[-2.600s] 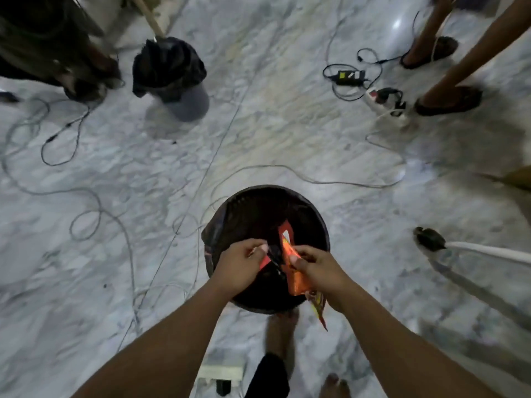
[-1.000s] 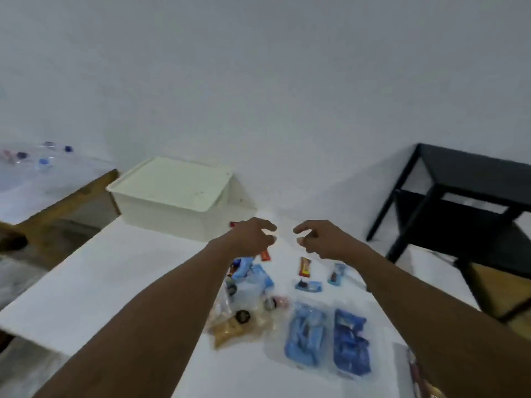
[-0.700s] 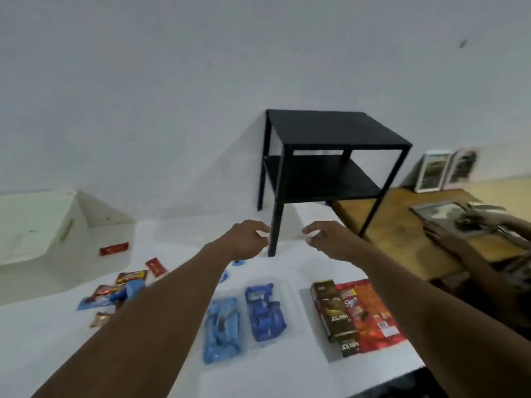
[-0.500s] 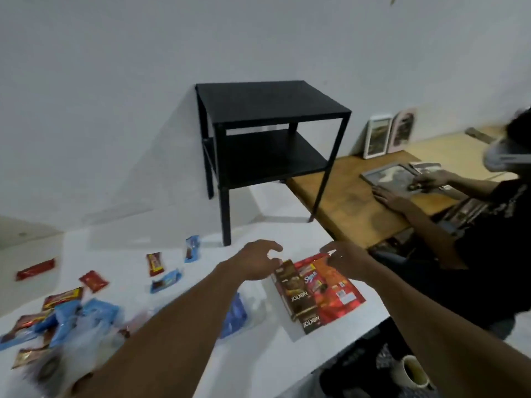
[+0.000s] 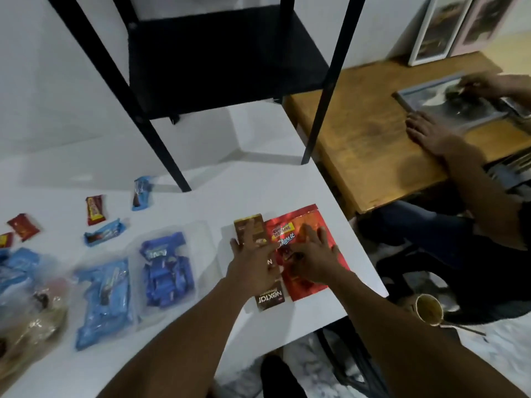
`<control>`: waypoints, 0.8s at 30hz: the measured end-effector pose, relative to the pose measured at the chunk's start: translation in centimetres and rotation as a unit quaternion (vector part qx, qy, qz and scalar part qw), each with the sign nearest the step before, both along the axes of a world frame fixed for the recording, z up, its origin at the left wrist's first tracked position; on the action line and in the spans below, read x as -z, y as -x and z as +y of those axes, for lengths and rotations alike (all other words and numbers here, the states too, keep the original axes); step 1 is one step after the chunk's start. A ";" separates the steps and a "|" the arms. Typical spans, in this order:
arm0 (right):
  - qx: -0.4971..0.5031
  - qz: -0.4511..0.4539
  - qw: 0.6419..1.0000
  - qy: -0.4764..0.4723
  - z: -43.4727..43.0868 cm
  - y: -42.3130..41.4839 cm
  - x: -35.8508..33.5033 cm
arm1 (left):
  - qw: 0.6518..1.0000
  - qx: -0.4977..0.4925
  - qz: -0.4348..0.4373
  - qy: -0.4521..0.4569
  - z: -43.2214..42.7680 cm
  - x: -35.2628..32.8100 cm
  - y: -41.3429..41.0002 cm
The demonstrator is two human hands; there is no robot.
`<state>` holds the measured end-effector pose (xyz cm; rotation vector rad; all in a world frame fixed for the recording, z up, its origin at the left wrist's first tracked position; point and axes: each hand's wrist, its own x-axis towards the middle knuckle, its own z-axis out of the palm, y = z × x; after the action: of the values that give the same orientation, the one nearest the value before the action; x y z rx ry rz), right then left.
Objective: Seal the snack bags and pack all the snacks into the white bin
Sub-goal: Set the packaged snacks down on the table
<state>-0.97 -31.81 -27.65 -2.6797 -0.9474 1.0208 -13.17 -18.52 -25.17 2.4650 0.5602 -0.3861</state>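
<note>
A brown Nextar pack (image 5: 269,300) and a red snack bag (image 5: 305,220) lie side by side near the right front corner of the white table (image 5: 258,191). My left hand (image 5: 253,264) lies flat on the brown pack with fingers spread. My right hand (image 5: 314,259) lies flat on the red bag, fingers apart. Two clear bags of blue-wrapped snacks (image 5: 168,271) (image 5: 106,297) lie to the left. Another clear bag with beige snacks (image 5: 31,320) is at the far left. The white bin is out of view.
Loose small snacks (image 5: 94,209) (image 5: 105,232) (image 5: 140,192) (image 5: 23,226) are scattered behind the bags. A black side table (image 5: 224,53) stands on the white table's back. On the right, another person's hand (image 5: 431,133) rests on a wooden table (image 5: 373,139). A cup (image 5: 428,310) sits below.
My view left a dark waste bin on the floor and swung right across the table. Both hands came down from mid-air onto the brown pack and the red bag.
</note>
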 end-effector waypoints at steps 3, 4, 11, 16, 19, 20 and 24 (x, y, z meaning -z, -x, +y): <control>-0.031 -0.020 0.999 -0.001 0.5 -1.0 0.7 | 0.999 -0.037 -0.023 -0.015 0.6 1.1 0.0; -0.040 -0.026 0.999 0.000 0.7 -1.3 0.8 | 0.998 -0.050 -0.024 -0.018 0.9 1.3 0.1; -0.064 -0.092 0.993 -0.025 0.8 -1.4 0.2 | 0.993 -0.108 -0.031 -0.028 3.3 1.0 1.3; -0.008 -0.098 0.993 -0.064 1.0 1.5 0.2 | 0.991 -0.117 -0.049 -0.032 5.0 -0.8 3.7; 0.002 -0.100 0.991 -0.091 2.2 2.6 -2.0 | 0.991 -0.111 -0.067 -0.042 6.5 -2.5 5.3; 0.002 -0.108 0.989 -0.104 2.9 2.9 -3.1 | 0.989 -0.109 -0.082 -0.048 7.0 -3.2 6.0; -0.024 -0.134 0.977 -0.164 7.7 5.6 -8.6 | 0.982 -0.122 -0.135 -0.058 9.2 -7.5 10.5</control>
<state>-6.58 -24.08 -19.04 -2.5597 -1.1208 0.4609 -23.65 -9.35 -17.63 2.4637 0.7740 0.0799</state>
